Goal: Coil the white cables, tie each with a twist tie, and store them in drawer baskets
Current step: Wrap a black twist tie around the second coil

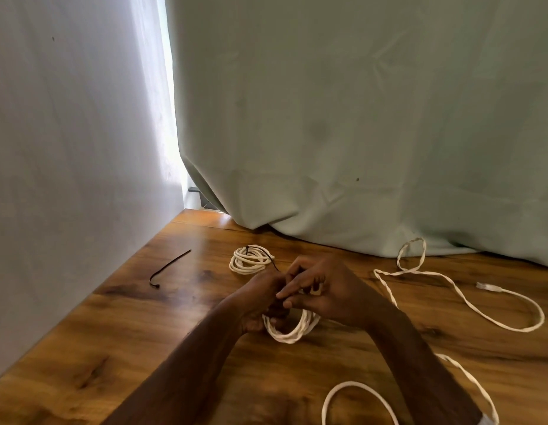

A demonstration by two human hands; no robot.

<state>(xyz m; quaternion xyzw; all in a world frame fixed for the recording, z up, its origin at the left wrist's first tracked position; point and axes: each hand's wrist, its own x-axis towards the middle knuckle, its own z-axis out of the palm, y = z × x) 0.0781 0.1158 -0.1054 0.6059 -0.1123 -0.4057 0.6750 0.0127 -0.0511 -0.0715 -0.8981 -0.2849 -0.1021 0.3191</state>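
1. Both hands meet over the middle of the brown wooden worktop (pixel 119 326). They hold a round coil of white twisted cable (pixel 292 331) up off the wood, likely so the loops stay together and do not spring apart.

2. The left hand (pixel 260 305) has its fingers curled around the left side of the coil. It grips the loops as one bunch.

3. The right hand (pixel 325 292) is bent over the top of the coil, with its fingertips pointing at the left hand. A thin dark tip pokes up between the two hands. It may be a twist tie, but it is too small to be sure. I cannot tell just what the right fingers pinch.

4. The lower half of the coil hangs below the fingers of both hands. The top half is hidden behind them.

5. A finished small white cable coil with a dark tie (pixel 251 259) lies just behind the hands, toward the far edge by the pale green cloth (pixel 358 118).

6. A spare black twist tie (pixel 168 268) lies near the left edge, ready to use.

7. A long loose white cable (pixel 460 296) trails toward the right edge, not yet coiled.

8. No drawer baskets are in view.
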